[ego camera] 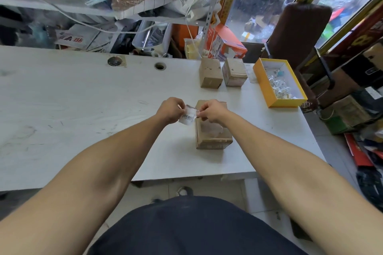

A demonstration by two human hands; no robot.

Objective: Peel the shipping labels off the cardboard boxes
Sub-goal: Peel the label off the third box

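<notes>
Table: a white worktop, scuffed and marked, is seen across the centre; two round holes are cut near its far edge.
Shelving: a cluttered shelf of bags and packets is seen along the top left.
Windows: yellow-framed glazing is seen at upper right, with daylight admitted.
Chair: a brown backrest is seen at right.
Floor: pale tiles are visible at lower centre.

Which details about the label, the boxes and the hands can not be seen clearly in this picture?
Head view only:
- Label: print too small; whether fully off the nearest box unclear.
- Fingertips of left hand and right hand: hidden behind knuckles.
- Two far boxes: far sides hidden.
- Yellow box: contents too small.
</notes>
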